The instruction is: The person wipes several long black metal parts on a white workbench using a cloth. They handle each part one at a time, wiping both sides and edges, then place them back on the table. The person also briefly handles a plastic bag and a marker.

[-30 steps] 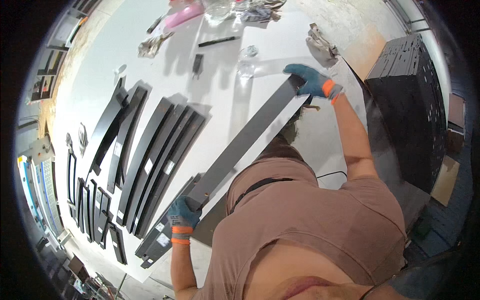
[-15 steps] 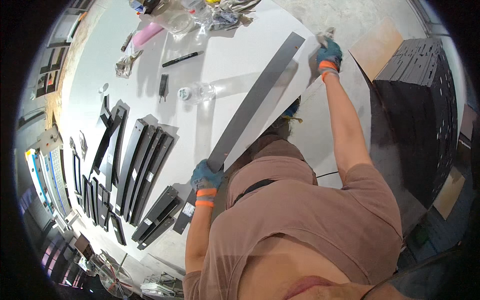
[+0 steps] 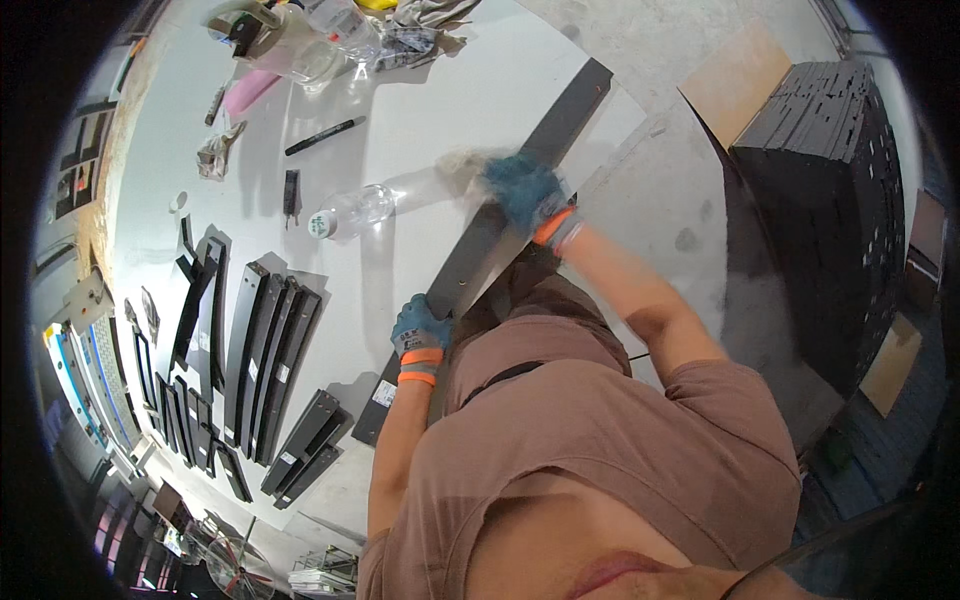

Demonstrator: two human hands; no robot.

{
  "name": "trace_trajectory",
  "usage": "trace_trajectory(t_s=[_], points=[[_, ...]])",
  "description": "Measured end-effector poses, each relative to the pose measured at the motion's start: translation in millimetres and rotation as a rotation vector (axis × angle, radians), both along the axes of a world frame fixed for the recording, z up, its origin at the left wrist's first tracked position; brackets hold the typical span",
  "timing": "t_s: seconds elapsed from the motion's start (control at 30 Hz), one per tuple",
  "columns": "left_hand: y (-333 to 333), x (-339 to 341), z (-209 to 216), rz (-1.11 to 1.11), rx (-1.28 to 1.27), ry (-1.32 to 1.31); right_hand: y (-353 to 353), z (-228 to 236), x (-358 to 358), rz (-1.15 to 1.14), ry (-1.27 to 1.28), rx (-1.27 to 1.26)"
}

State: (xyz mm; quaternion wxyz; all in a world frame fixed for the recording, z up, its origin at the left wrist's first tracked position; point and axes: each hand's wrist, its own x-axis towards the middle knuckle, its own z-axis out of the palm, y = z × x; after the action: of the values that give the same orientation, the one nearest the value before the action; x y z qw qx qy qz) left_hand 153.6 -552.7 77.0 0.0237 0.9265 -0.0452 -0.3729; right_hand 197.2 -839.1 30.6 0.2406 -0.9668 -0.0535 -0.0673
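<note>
A long dark grey metal bar (image 3: 468, 268) lies at a slant across the near edge of the white table. My left hand (image 3: 420, 326), in a blue-grey work glove with an orange cuff, is closed round its lower part. Midway up the bar, my right hand (image 3: 524, 192), gloved alike, presses down on it. A pale rag (image 3: 462, 170) bunches out from under the right hand's fingers, smeared by motion. Below the left hand, a white label (image 3: 384, 393) shows on the bar's end. Just left of the rag, a clear plastic bottle (image 3: 358, 211) lies on its side.
Several dark bars (image 3: 262, 360) lie in groups on the white table (image 3: 400, 125) at left. A black marker (image 3: 320, 137), a small black tool (image 3: 291, 195) and a large clear jug (image 3: 300, 50) are farther back. On the right stands a tall stack of black panels (image 3: 815, 220).
My right hand has swung left with the rag, from beyond the table edge onto the bar. The bar has turned, showing a different face. The left hand keeps its grip.
</note>
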Motion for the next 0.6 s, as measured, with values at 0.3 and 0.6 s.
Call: trace_trajectory(t_s=[0.3, 0.6], points=[[-1, -1, 7, 0.091, -0.217, 0.008, -272, 7, 72, -0.846, -0.289, -0.065], [48, 28, -3, 0.537, -0.765, 0.856, 49, 49, -51, 0.421, -0.225, 0.278]])
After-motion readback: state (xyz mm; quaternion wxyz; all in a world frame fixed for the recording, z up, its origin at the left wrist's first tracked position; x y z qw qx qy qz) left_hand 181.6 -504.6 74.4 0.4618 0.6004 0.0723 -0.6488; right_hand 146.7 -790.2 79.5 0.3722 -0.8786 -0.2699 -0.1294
